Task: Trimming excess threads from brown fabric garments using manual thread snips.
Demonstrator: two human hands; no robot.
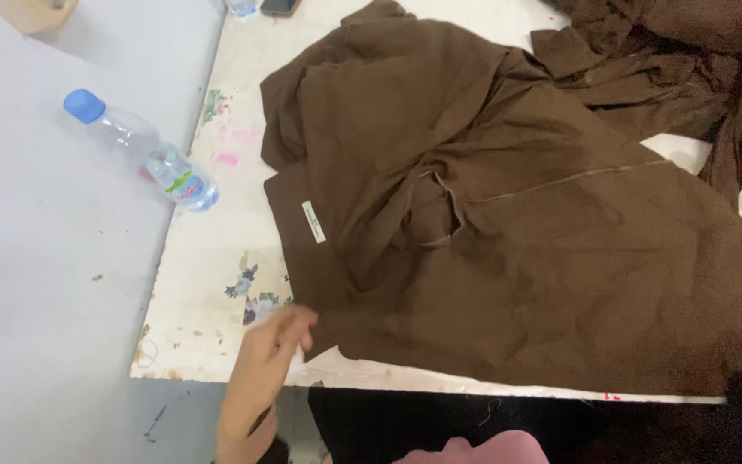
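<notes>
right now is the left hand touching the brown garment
Touching. The head view shows the left hand with its fingertips on the lower left corner of the brown garment, with no gap showing between them, though the hand is motion-blurred.

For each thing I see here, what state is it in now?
Brown garment: spread on the table, crumpled, white label showing.
Bottle: lying on its side, blue cap on.
Table: stained, paint worn.
Left hand: fingers at the garment's near corner; grip unclear.
Right hand: not in view.
Second brown cloth: heaped at the far right.
</notes>
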